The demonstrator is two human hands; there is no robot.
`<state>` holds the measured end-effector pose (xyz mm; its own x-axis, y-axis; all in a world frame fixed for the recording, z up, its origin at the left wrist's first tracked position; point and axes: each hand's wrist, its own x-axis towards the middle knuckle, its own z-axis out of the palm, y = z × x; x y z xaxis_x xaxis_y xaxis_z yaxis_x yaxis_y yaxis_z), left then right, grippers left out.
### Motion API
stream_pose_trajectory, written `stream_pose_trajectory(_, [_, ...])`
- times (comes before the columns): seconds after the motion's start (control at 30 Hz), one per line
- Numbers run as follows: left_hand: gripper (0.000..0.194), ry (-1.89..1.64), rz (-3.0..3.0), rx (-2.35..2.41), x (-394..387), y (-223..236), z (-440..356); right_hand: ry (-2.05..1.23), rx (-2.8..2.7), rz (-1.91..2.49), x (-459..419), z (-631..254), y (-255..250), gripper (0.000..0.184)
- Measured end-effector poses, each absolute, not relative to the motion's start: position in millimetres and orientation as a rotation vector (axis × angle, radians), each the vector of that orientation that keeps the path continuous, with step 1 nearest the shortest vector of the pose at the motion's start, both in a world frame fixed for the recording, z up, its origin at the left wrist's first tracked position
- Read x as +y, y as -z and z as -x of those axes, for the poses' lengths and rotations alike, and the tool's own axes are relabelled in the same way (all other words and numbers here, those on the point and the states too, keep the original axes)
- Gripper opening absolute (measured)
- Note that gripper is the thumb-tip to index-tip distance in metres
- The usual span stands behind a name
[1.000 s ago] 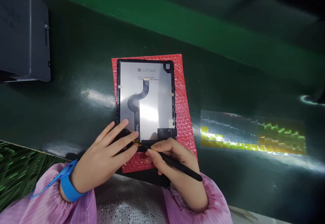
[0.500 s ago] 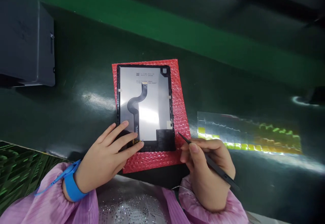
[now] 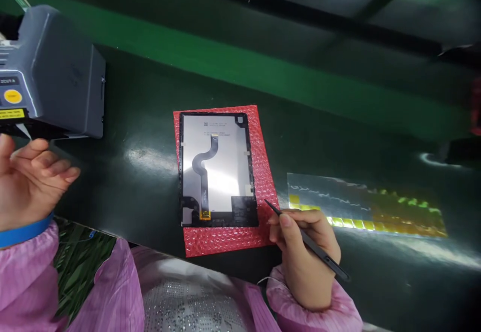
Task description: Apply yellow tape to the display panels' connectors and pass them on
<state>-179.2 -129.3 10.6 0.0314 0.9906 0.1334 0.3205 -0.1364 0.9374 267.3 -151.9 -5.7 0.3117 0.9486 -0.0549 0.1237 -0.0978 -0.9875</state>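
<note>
From here I see my left hand (image 3: 32, 186) at the left edge, palm up, thumb and forefinger parted, by the white strip (image 3: 23, 131) under the machine (image 3: 67, 76); I can't tell if they touch. My right hand (image 3: 310, 262), lower right of centre, grips the black tool (image 3: 331, 263) closed, its tip just beside the panel (image 3: 229, 171), which lies on red wrap (image 3: 225, 242) mid-frame.

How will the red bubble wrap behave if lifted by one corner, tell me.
The bubble wrap is probably light and floppy, judging by its thin, dimpled plastic. Its corner would likely bend up first, since the flat screen panel lies over its middle. Raised further, it could let the panel slide or tip.
</note>
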Motion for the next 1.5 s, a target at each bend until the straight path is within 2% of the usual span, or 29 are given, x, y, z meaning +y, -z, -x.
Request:
stream_pose_trajectory(0.1, [0.057,-1.219,-1.139,1.322,-122.4,-14.8,166.5,-0.961,-1.040,1.488,-152.0,-267.3,5.3,0.019])
stream_pose_trajectory(0.23, [0.051,-1.368,-1.127,1.331,-124.6,-18.4,146.5,-0.987,-1.041,1.476,-152.8,-267.4,7.5,0.017])
stream_pose_trajectory(0.37, [0.048,-1.485,-1.096,1.463,-143.5,-23.8,89.6,-0.985,-1.114,1.265,-153.8,-261.7,4.6,0.012])
stream_pose_trajectory(0.47, [0.028,-0.968,-1.260,1.031,-157.6,-26.1,31.9,-1.064,-1.257,1.190,-153.1,-249.0,-7.3,0.012])
stream_pose_trajectory(0.5, [0.030,-0.810,-1.301,0.875,-160.2,-26.2,15.5,-1.136,-1.303,1.177,-152.4,-243.4,-12.2,0.008])
stream_pose_trajectory(0.57, [0.032,-0.593,-1.360,0.674,-161.6,-25.8,-8.4,-1.337,-1.333,1.133,-149.9,-232.2,-21.3,0.021])
stream_pose_trajectory(0.67, [0.026,-0.473,-1.373,0.599,-158.1,-23.8,-22.2,-1.557,-1.224,1.029,-141.3,-221.6,-30.8,0.043])
stream_pose_trajectory(0.8, [0.038,-0.548,-1.262,0.514,-154.9,-20.5,-19.1,-1.586,-1.174,1.053,-115.4,-224.2,-42.3,0.046])
stream_pose_trajectory(0.93, [0.033,-0.654,-1.400,0.736,-151.0,-19.2,-9.9,-1.382,-1.452,1.199,-79.7,-223.9,-47.1,0.044])
stream_pose_trajectory(1.1, [0.025,-0.706,-2.058,1.207,-137.1,-11.7,5.6,-1.379,-1.866,1.193,-47.4,-203.3,-22.3,0.034])
stream_pose_trajectory(1.33, [0.026,-0.654,-2.489,1.531,-126.3,2.4,5.8,-1.275,-1.999,1.238,-29.8,-187.6,-7.3,0.028])
stream_pose_trajectory(1.5, [0.031,-0.531,-2.621,1.549,-121.3,3.9,-0.8,-1.255,-2.054,1.223,-28.8,-188.1,-8.7,0.029])
